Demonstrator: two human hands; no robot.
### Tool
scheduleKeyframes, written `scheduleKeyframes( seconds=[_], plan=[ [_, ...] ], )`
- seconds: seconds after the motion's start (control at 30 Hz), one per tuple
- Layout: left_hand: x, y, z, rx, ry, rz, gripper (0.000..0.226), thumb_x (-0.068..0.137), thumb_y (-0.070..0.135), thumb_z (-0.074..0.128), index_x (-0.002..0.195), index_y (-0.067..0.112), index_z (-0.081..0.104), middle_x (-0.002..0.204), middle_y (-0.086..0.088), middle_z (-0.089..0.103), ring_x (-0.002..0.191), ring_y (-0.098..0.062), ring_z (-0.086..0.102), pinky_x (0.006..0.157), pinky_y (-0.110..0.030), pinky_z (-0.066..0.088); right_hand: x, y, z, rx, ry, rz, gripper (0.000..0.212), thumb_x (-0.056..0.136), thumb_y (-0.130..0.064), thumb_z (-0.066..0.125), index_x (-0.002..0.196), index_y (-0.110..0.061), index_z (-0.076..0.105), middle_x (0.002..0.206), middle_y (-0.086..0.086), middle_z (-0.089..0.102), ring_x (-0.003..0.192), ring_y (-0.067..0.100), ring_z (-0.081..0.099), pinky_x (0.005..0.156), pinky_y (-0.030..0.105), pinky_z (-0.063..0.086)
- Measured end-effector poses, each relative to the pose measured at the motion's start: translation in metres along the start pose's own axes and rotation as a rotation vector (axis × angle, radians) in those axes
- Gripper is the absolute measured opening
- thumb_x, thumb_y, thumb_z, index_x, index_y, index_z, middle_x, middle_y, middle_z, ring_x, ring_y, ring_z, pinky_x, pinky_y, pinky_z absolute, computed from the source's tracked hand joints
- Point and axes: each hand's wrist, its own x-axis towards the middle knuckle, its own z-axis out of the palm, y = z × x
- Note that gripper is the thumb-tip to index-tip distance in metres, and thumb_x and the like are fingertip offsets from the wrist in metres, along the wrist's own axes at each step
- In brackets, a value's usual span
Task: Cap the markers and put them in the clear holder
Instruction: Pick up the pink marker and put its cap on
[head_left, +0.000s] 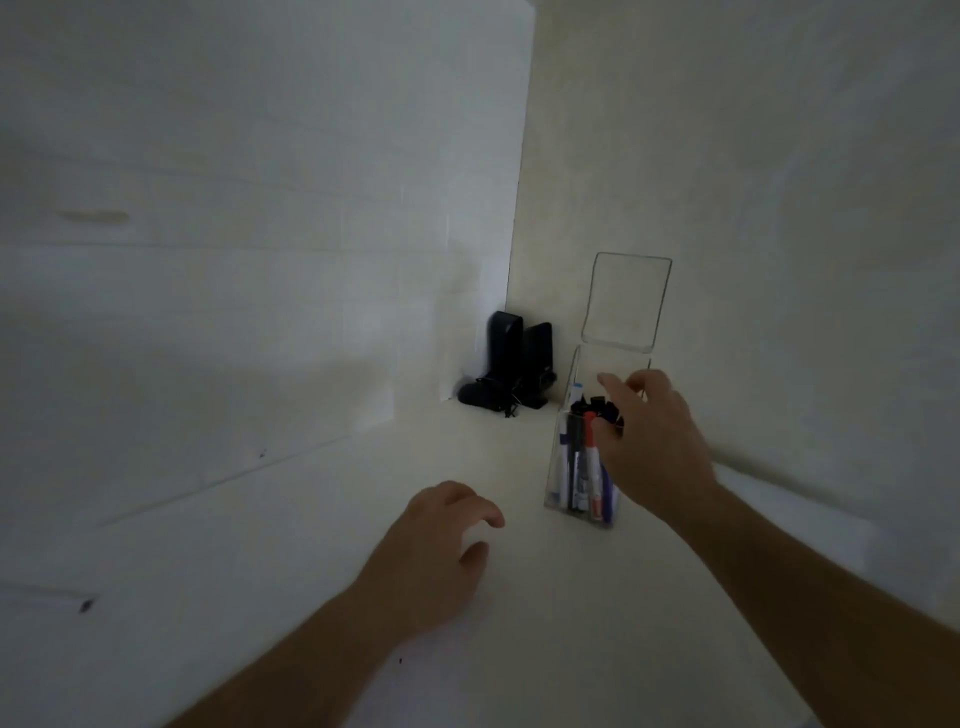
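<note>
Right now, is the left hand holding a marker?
No: the left hand rests empty on the table, and the markers stand in the clear holder.

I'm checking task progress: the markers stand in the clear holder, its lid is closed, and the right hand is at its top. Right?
Not quite. The head view shows the lid open, standing upright above the clear holder. The markers do stand inside, and the right hand is at its top.

One holder (566, 467), perhaps five markers (584, 462), two speakers (519, 358)
</note>
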Motion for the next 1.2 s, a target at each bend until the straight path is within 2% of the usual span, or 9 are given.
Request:
scheduleKeyframes(
  seconds=[0.17,0.23,0.33,0.43,0.57,0.73,0.87,1.0,1.2],
  plan=[
    [-0.025,-0.039,-0.096,0.134,0.134,0.007,0.017,0.085,0.022,0.069,0.096,0.034,0.072,0.098,0.018,0.066,0.091,0.003,0.058,0.083,-0.015,0.044,-0.016,-0.068,0.017,0.106,0.04,-0.224,0.048,0.095,-0.027,0.061,0.142,-0.025,0.052,0.126,0.0,0.046,0.109,0.018,0.049,0.091,0.034,0.049],
    [-0.051,-0.056,-0.145,0.192,0.197,-0.109,0.014,0.086,0.023,0.069,0.094,0.033,0.074,0.093,0.015,0.069,0.084,0.003,0.06,0.077,-0.017,0.047,-0.025,-0.111,0.036,0.25,-0.049,-0.299,0.048,0.095,-0.025,0.062,0.142,-0.025,0.052,0.125,-0.003,0.047,0.109,0.015,0.049,0.092,0.031,0.047],
    [-0.098,-0.087,-0.212,0.241,0.253,-0.354,0.016,0.089,0.019,0.07,0.095,0.032,0.075,0.09,0.015,0.068,0.076,0.013,0.058,0.073,-0.004,0.041,-0.042,-0.181,0.066,0.41,-0.18,-0.415,0.047,0.093,-0.023,0.062,0.139,-0.028,0.055,0.122,-0.005,0.051,0.103,0.013,0.053,0.092,0.031,0.048],
    [-0.15,-0.114,-0.264,0.224,0.294,-0.58,0.014,0.092,0.022,0.067,0.098,0.033,0.073,0.092,0.014,0.07,0.08,0.003,0.063,0.075,-0.018,0.049,-0.065,-0.252,0.094,0.528,-0.319,-0.532,0.049,0.092,-0.027,0.061,0.141,-0.027,0.054,0.128,-0.004,0.053,0.107,0.016,0.057,0.094,0.033,0.051],
    [-0.21,-0.135,-0.288,0.169,0.285,-0.773,0.004,0.09,0.029,0.072,0.092,0.032,0.072,0.089,0.01,0.073,0.08,-0.011,0.068,0.07,-0.024,0.052,-0.093,-0.334,0.115,0.584,-0.474,-0.653,0.053,0.094,-0.037,0.057,0.146,-0.029,0.048,0.139,-0.002,0.048,0.126,0.021,0.048,0.105,0.038,0.046],
    [-0.231,-0.14,-0.273,0.295,0.095,-0.86,0.015,0.081,0.042,0.078,0.092,0.039,0.069,0.093,0.017,0.063,0.078,-0.001,0.063,0.067,-0.014,0.045,-0.11,-0.394,0.13,0.496,-0.516,-0.729,0.046,0.096,-0.037,0.048,0.141,-0.029,0.052,0.136,0.004,0.05,0.122,0.033,0.045,0.098,0.045,0.047],
    [-0.217,-0.139,-0.27,0.424,-0.058,-0.846,0.011,0.084,0.03,0.077,0.085,0.04,0.072,0.082,0.019,0.064,0.075,0.005,0.059,0.071,-0.014,0.043,-0.107,-0.4,0.132,0.188,-0.529,-0.772,0.029,0.104,-0.028,0.041,0.114,-0.018,0.066,0.116,0.005,0.062,0.109,0.033,0.052,0.079,0.038,0.043],
    [-0.196,-0.143,-0.249,0.412,0.009,-0.797,0.008,0.089,0.027,0.072,0.088,0.035,0.07,0.086,0.016,0.066,0.078,-0.001,0.059,0.076,-0.023,0.045,-0.082,-0.355,0.115,0.236,-0.528,-0.656,0.021,0.099,-0.02,0.051,0.117,-0.019,0.061,0.111,0.011,0.064,0.105,0.033,0.061,0.079,0.033,0.045],
    [-0.132,-0.128,-0.181,-0.258,0.27,-0.778,0.004,0.093,0.016,0.07,0.091,0.018,0.072,0.07,0.003,0.067,0.059,-0.012,0.054,0.058,-0.024,0.045,-0.05,-0.242,0.123,0.442,-0.568,-0.424,0.041,0.097,-0.003,0.049,0.134,-0.018,0.057,0.111,-0.001,0.048,0.095,0.026,0.054,0.07,0.022,0.036]
  ],
)
